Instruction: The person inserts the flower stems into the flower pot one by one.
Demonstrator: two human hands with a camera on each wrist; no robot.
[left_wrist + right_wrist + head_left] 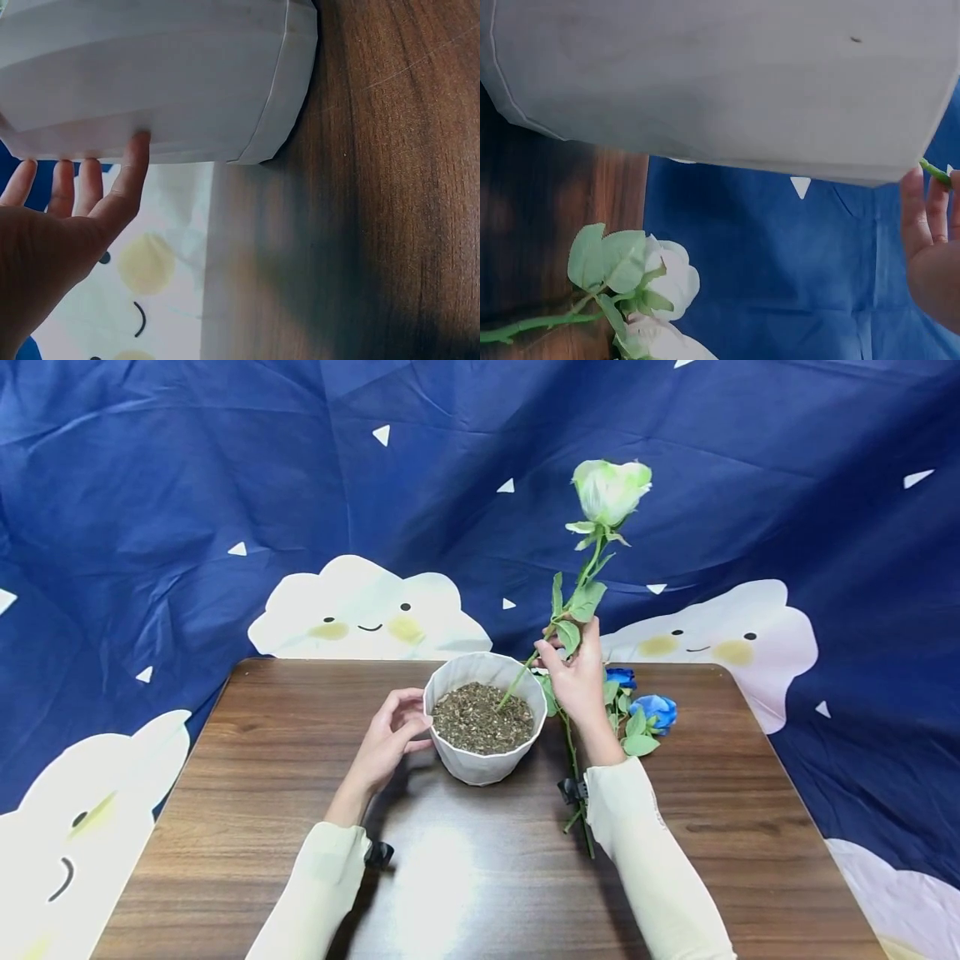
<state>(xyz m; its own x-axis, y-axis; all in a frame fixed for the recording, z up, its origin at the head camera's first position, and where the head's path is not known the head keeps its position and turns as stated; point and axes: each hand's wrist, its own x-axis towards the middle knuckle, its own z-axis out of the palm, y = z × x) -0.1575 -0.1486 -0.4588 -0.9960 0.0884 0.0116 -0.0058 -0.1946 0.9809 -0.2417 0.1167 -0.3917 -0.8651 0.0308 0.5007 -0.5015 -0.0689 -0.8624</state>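
Observation:
A white faceted flowerpot (480, 767) filled with dark, crumbly soil (480, 718) stands upright on the table. My left hand (390, 739) touches the pot's left side with fingertips and thumb, the fingers fairly straight in the left wrist view. Above the pot's right rim, my right hand (576, 681) pinches the green stem of a white-green rose (609, 493) between thumb and fingers. The rose leans up and to the right, its lower stem end meeting the soil. In the right wrist view only a bit of that stem (934, 172) shows at my fingers.
Blue roses (655, 713) lie on the wooden table (300, 777) right of the pot, partly behind my right arm. Pale roses (671, 281) also lie there in the right wrist view. A blue cloth (187, 485) with clouds hangs behind the table.

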